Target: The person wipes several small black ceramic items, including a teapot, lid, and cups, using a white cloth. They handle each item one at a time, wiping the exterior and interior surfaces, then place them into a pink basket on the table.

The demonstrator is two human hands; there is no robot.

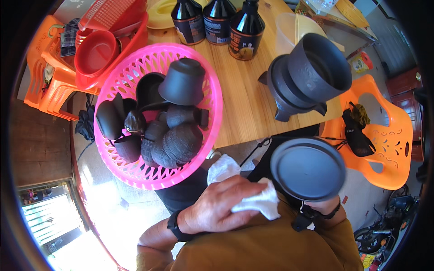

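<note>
My left hand (227, 203) is closed on a crumpled white cloth (259, 203), part of which sticks up behind the fingers. At the right, a round dark plate (308, 169) with a raised rim is held up by my right hand (320, 203), mostly hidden beneath it. A pink plastic basket (217, 118) to the upper left holds several black ceramic cups and pots, among them an upturned cup (183, 83) and ribbed round pieces (183, 144). On the wooden table (237, 111) stands a dark footed stand (288, 91) with a wide black pot (318, 67) on top.
Three dark bottles (245, 32) stand at the table's far side, near a translucent container (284, 30). Red bowls (96, 54) in a red basin sit on orange stools (61, 81) at the left. An orange chair (390, 145) bears a black pouch (359, 140). A motorcycle (376, 233) is at lower right.
</note>
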